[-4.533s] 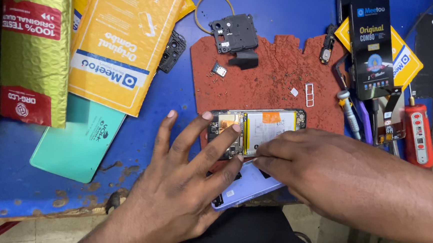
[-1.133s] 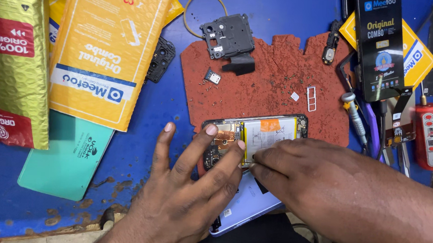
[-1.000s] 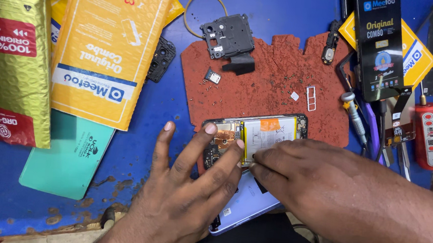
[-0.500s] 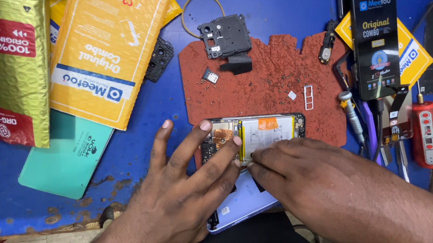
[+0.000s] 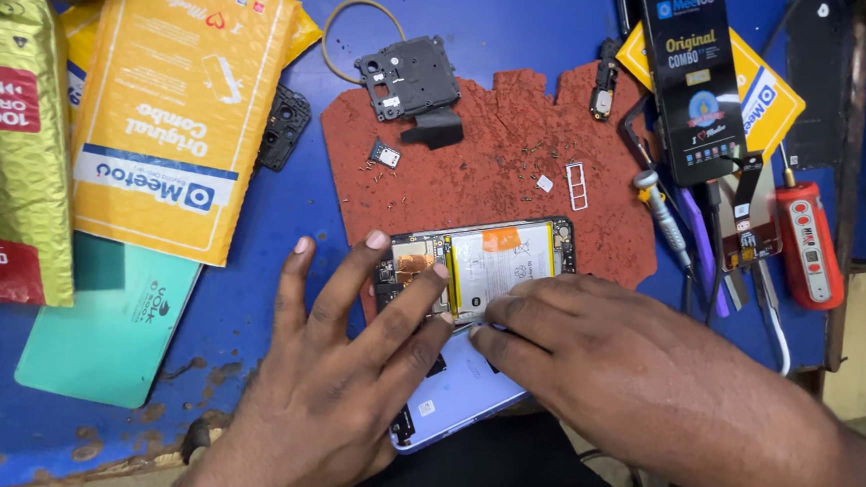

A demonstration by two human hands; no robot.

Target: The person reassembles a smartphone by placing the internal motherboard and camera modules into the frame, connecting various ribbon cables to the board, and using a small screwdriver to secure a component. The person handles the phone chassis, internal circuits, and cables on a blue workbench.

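The opened phone, its back off and its battery and circuit board showing, lies at the near edge of the red work mat, with a pale lilac back cover just nearer, half under the hands. The left hand lies spread and flat, fingertips pressing on the left end of the phone over the board, holding nothing but pinning the phone down. The right hand comes in from the right with thumb and forefinger pinched together at the phone's near edge by the battery; it may be gripping a thin tool or a small part, but the fingers hide the tip and I cannot tell which. To do this well, I judge the left fingers should keep an even downward press so the phone does not skate on the mat, and the right hand should work with small, low moves along the edge, away from the battery face. Tiny screws are scattered on the mat just beyond, with a card tray and a black cover plate farther off, so any sweep toward the far side risks scattering them. To the right, a screwdriver and a red tool crowd close; to the left, the blue table is bare before the yellow padded envelope, the freest room. The table edge runs right under the wrists.
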